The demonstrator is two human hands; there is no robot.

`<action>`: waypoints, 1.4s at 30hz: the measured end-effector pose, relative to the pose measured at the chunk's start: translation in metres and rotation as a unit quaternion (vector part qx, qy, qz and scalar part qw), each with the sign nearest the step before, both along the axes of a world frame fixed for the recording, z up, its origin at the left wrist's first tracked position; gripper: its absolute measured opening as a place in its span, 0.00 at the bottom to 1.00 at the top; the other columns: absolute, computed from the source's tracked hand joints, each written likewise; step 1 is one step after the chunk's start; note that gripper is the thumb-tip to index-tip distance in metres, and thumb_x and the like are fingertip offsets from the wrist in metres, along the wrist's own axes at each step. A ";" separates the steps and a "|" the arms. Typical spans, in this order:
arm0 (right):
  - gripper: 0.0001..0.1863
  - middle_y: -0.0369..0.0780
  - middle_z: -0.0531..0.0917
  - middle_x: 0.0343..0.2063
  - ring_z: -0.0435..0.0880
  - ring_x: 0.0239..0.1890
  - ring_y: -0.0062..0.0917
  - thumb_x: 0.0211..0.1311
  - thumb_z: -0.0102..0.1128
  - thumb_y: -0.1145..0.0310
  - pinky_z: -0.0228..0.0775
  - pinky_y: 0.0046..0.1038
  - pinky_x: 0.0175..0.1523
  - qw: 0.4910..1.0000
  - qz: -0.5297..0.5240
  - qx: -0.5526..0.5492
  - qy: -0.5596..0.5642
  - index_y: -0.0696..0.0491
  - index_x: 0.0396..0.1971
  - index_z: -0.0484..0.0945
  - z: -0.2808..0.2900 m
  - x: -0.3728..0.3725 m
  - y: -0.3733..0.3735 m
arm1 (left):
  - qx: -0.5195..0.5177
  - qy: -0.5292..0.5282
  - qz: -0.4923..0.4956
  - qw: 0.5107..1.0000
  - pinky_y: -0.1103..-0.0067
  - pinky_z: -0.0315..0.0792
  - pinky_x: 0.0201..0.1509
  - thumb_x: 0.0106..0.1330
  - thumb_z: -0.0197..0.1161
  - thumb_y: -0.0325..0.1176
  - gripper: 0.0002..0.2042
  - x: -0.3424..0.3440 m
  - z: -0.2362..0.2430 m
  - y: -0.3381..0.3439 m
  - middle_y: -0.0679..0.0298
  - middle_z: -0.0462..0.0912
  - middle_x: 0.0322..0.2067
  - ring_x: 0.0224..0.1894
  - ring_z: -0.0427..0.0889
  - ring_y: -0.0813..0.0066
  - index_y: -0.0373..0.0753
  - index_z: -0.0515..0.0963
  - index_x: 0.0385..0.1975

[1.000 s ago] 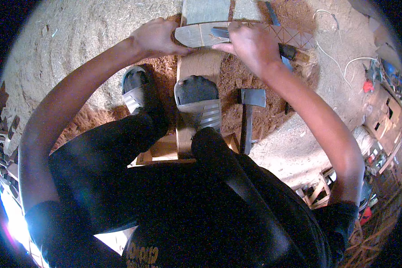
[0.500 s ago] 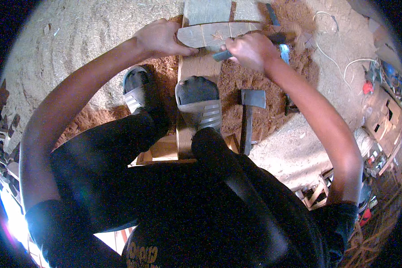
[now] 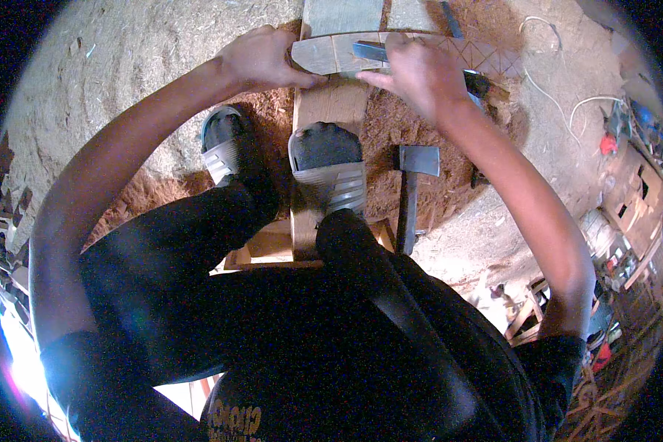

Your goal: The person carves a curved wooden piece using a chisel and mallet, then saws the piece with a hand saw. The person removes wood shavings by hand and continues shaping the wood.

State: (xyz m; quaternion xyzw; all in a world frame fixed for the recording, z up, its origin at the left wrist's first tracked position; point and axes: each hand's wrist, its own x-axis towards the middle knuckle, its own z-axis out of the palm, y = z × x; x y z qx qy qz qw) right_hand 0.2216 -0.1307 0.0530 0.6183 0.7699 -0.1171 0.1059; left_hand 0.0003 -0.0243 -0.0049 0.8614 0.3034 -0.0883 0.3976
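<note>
Right hand [image 3: 423, 70] shifted up over board [image 3: 315, 56], clutching blade [image 3: 370, 51]; left hand [image 3: 261, 59] grips board's left end; plank [image 3: 329, 103], sawdust [image 3: 394, 121] beneath.

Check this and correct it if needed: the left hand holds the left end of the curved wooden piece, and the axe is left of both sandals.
Not quite: the head view shows the axe to the right of both sandals. The left hand does hold the left end of the curved wooden piece.

a passage is left over the sawdust [image 3: 390, 121] between the right hand [image 3: 424, 74] and the hatchet [image 3: 409, 180]; along the plank [image 3: 328, 103], the near side is blocked by a sandaled foot [image 3: 327, 158].
</note>
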 end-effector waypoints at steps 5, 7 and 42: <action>0.31 0.49 0.81 0.19 0.84 0.25 0.43 0.53 0.60 0.39 0.78 0.41 0.29 1.000 -0.001 0.027 0.003 0.58 0.28 0.77 0.000 -0.004 0.001 | -0.005 0.039 -0.008 0.999 0.65 0.78 0.45 0.47 0.66 0.61 0.28 -0.002 -0.001 0.003 0.50 0.84 0.28 0.35 0.84 0.51 0.41 0.84 0.38; 0.30 0.48 0.81 0.19 0.84 0.24 0.42 0.52 0.60 0.40 0.77 0.41 0.29 0.999 0.005 0.038 0.006 0.58 0.27 0.77 0.000 -0.005 0.001 | -0.010 0.048 -0.013 0.999 0.65 0.78 0.46 0.47 0.66 0.61 0.29 -0.002 0.000 0.005 0.50 0.84 0.29 0.35 0.84 0.51 0.41 0.83 0.38; 0.40 0.50 0.82 0.20 0.84 0.25 0.44 0.46 0.58 0.29 0.77 0.40 0.29 0.994 -0.104 -0.042 -0.015 0.61 0.21 0.80 0.016 -0.018 0.003 | -0.022 0.001 0.001 1.000 0.64 0.77 0.48 0.46 0.67 0.58 0.28 0.000 -0.007 0.005 0.50 0.85 0.34 0.38 0.84 0.52 0.46 0.82 0.43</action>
